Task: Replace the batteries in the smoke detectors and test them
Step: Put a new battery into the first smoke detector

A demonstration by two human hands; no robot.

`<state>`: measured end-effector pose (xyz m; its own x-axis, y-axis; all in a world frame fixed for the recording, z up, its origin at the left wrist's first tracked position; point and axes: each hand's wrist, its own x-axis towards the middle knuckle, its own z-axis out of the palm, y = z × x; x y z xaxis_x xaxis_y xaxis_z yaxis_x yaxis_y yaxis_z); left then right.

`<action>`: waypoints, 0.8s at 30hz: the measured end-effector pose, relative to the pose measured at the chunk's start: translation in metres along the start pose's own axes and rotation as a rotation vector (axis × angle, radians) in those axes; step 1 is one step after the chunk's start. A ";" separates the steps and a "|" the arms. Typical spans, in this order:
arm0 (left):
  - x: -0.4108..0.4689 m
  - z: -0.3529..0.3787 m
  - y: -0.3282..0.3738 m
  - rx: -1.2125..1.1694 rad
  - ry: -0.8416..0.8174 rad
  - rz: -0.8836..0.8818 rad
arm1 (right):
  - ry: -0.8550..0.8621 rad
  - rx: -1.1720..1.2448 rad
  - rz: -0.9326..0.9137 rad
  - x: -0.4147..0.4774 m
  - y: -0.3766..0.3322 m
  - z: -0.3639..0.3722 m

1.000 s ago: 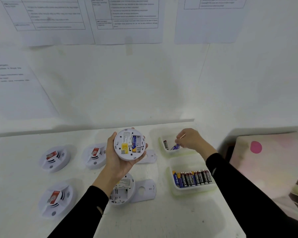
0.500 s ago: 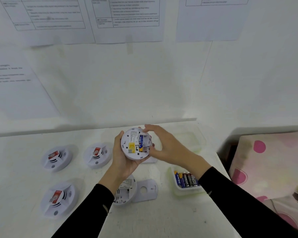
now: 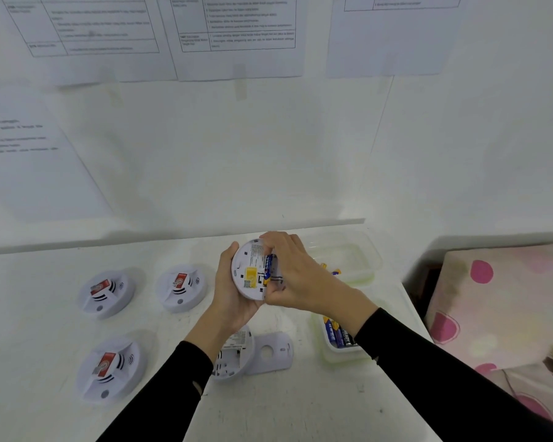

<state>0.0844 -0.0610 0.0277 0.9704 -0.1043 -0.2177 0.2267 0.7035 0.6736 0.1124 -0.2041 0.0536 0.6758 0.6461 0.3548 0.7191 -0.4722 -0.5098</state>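
My left hand [image 3: 229,291] holds a round white smoke detector [image 3: 251,271] above the table, its back with a yellow label turned towards me. My right hand [image 3: 296,272] is closed over the detector's right side, its fingers on a blue battery [image 3: 269,266] in the open compartment. Below my wrists, another opened detector [image 3: 233,357] lies back-up beside a loose white mounting plate [image 3: 273,350]. A clear tray of batteries [image 3: 337,338] sits partly under my right forearm. A second clear tray [image 3: 355,260] behind my right hand holds a few batteries.
Three closed smoke detectors with red stickers lie on the white table: two in a back row [image 3: 107,293] [image 3: 181,287] and one in front [image 3: 109,368]. Papers hang on the wall behind. A pink spotted cushion [image 3: 498,301] lies past the table's right edge.
My right hand left the back battery tray and came to the held detector, then closed over its right side on a battery. My left hand tilted the detector slightly.
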 end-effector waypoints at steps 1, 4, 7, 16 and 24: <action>0.000 0.000 0.000 -0.002 -0.003 -0.002 | 0.024 -0.012 -0.025 -0.001 0.001 0.002; -0.002 -0.001 0.002 -0.027 0.016 -0.020 | -0.011 0.063 -0.005 -0.005 0.001 0.001; -0.003 -0.005 0.003 -0.080 0.038 -0.049 | -0.087 0.027 -0.035 -0.010 0.004 -0.001; -0.002 -0.014 0.011 -0.154 -0.052 -0.130 | 0.287 0.493 0.103 -0.014 0.008 -0.006; 0.004 -0.042 0.019 0.143 0.162 -0.101 | 0.413 0.190 0.674 -0.012 0.102 -0.026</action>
<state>0.0887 -0.0184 0.0101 0.9188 -0.0469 -0.3920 0.3428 0.5872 0.7333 0.1815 -0.2757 0.0174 0.9856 -0.0319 0.1658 0.1216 -0.5468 -0.8284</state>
